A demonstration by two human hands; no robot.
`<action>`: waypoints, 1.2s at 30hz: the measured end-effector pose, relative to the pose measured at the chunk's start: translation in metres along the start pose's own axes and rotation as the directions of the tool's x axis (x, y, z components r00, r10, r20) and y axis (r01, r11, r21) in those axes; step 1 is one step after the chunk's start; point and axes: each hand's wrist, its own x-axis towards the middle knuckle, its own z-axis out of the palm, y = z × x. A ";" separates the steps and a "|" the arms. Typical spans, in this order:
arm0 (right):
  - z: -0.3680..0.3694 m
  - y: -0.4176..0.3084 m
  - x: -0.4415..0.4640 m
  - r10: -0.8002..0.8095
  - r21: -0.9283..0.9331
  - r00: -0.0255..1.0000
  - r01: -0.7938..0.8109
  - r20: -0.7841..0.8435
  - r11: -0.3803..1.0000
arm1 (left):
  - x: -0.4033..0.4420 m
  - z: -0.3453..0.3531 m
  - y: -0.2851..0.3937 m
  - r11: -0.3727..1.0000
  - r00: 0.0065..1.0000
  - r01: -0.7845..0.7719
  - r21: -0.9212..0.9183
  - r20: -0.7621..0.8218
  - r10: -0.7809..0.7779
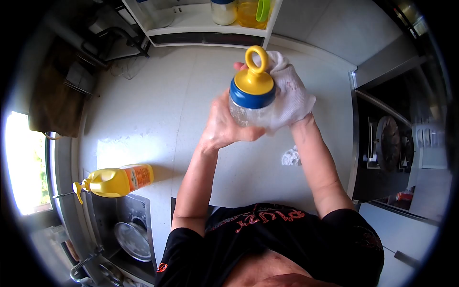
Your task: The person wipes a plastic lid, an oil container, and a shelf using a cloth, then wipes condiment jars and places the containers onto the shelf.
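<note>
A clear jar with a blue collar and a yellow lid topped by a ring handle is held up over the counter. My left hand wraps around its lower side, the thumb across the front. A pale cloth covers most of my right hand and is pressed against the jar's right side. The right fingers are hidden under the cloth. White specks or residue show on the jar's wall. Below my right forearm, a crumpled white wad lies on the counter.
A yellow pump bottle stands by the sink, which holds a round metal lid or pan. At the back, a white shelf carries jars, one with a green handle. A stove is on the right.
</note>
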 end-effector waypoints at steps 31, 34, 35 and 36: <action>-0.030 -0.018 0.000 0.109 -0.224 0.772 0.043 0.626 0.974 | -0.017 0.013 -0.020 0.995 0.900 0.052 0.089 0.428 -0.085; 0.014 -0.048 0.009 0.370 -0.781 0.752 0.295 0.545 0.551 | -0.018 0.019 -0.023 0.991 0.938 -0.042 0.124 0.348 -0.004; 0.016 -0.048 0.010 0.377 -0.818 0.778 0.288 0.503 0.498 | -0.018 0.018 -0.023 0.992 0.936 -0.015 0.125 0.352 -0.031; 0.019 -0.048 0.012 0.382 -0.853 0.802 0.277 0.459 0.443 | -0.017 0.017 -0.022 0.992 0.933 0.011 0.126 0.354 -0.056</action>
